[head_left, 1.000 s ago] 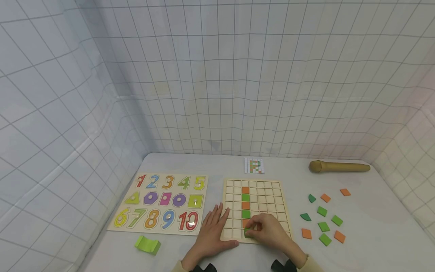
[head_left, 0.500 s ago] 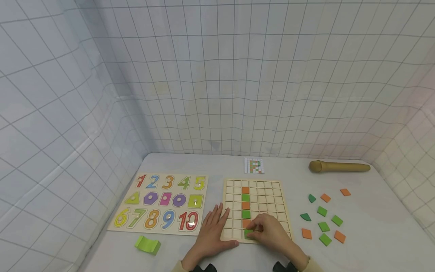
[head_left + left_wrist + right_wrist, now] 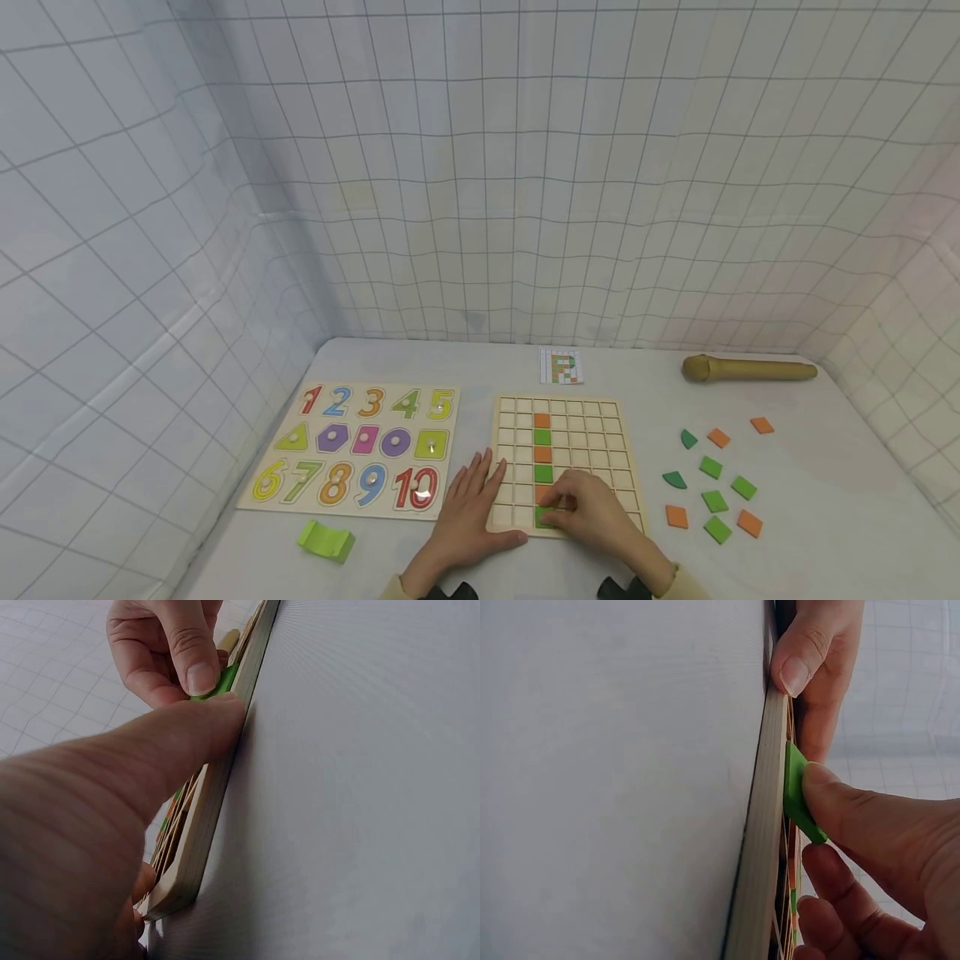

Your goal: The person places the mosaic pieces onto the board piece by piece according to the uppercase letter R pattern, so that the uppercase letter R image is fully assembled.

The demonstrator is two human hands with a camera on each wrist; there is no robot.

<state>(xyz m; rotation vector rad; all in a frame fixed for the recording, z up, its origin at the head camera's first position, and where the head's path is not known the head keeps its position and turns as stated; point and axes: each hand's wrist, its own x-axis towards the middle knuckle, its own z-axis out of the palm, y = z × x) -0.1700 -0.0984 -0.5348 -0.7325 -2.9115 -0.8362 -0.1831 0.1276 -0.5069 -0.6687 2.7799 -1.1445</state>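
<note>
My right hand [image 3: 600, 515] pinches a small green square tile [image 3: 542, 518] at the near end of a wooden grid board [image 3: 592, 411]. In the right wrist view, that tile [image 3: 796, 796] sits tilted at the board's edge, with the thumb on its face. Beyond it on the board runs one column of alternating orange and green tiles [image 3: 542, 454]; the fingers partly cover the nearest orange one. My left hand [image 3: 471, 512] lies with spread fingers over the board's left side. Its thumb [image 3: 217, 720] rests along the front edge in the left wrist view.
Loose orange, green and dark green pieces [image 3: 715, 500] lie right of the board. A number and shape puzzle [image 3: 345, 500] is on the left, with a green notched block [image 3: 326, 541] before it. A pattern card [image 3: 561, 367] and a tan microphone-shaped stick [image 3: 750, 369] lie behind.
The green tile has shifted slightly right and then back left over the nearest cell, still in my right fingers. My left hand has stayed in place.
</note>
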